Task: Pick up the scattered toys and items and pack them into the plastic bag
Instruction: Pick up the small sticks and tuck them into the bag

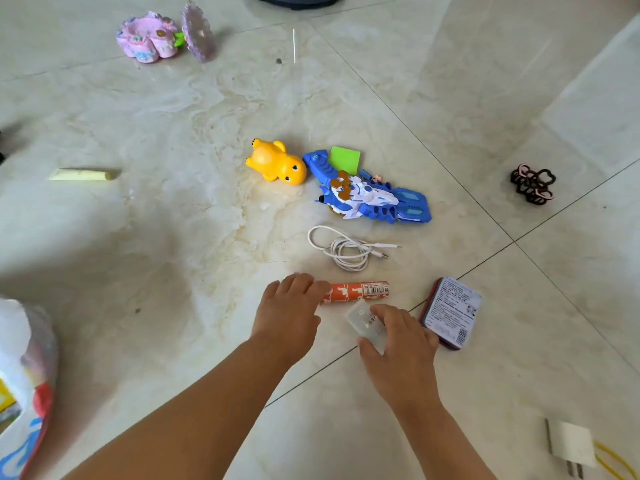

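Observation:
My left hand (289, 311) lies over the left end of an orange tube (360, 292) on the floor, fingers curled onto it. Beside it my right hand (398, 344) pinches a small clear plastic box (363, 320). The plastic bag (24, 372), holding several things, sits at the lower left edge. Farther out lie a white cable (346, 249), a blue and white toy gun (370, 192), a yellow toy animal (277, 162), a green pad (345, 159) and a dark tin (452, 311).
A pink flower-shaped toy case (152, 38) lies open at the far left. A pale yellow stick (81, 174) lies left of centre. A dark hair claw (533, 183) sits at the right, and a white charger plug (571, 445) at the lower right.

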The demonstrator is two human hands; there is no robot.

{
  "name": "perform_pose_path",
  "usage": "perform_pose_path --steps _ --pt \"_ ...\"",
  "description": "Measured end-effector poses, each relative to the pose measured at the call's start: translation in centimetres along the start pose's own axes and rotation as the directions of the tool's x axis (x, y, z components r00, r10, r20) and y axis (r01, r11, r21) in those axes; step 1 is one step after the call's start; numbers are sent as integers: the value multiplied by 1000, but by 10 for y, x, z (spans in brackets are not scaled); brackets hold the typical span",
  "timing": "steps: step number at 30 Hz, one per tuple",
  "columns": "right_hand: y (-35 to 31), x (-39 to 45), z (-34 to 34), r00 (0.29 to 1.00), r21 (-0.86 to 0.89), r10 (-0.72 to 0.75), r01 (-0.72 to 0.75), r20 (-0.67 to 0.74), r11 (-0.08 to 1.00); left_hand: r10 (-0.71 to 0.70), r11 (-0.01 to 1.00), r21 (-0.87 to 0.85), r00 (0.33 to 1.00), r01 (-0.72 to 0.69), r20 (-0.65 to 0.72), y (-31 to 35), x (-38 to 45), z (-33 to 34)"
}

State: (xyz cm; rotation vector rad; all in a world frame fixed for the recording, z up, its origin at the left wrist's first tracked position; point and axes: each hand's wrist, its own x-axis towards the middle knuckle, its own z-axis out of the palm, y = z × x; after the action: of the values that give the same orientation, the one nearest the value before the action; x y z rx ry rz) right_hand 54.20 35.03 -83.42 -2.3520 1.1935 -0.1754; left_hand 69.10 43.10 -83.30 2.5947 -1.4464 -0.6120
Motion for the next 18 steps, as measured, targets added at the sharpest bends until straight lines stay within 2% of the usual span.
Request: perform_pose_path --steps 4,7,9,12,15,18 --pt "-6 -4 -5 1000 46 -4 4 3 999 -159 984 -85 987 157 -23 -5 -22 4" --pt "-17 -9 -3 1000 92 -21 20 12 996 -339 898 -321 938 302 -66 -13 -43 -4" --pt "-26 -12 -1 999 151 -39 37 13 988 -433 826 -448 893 341 -118 -19 -55 -15" --pt "-47 -17 -1 996 249 -69 52 60 967 -500 762 -563 843 320 -199 -34 -75 -36" --pt "-68 -21 -1 991 345 -113 80 74 935 -515 750 -607 808 263 -287 -48 -97 -61" --pt "-95 -30 -2 976 435 -214 170 52 884 -544 746 -629 745 219 -387 -62 -129 -88"
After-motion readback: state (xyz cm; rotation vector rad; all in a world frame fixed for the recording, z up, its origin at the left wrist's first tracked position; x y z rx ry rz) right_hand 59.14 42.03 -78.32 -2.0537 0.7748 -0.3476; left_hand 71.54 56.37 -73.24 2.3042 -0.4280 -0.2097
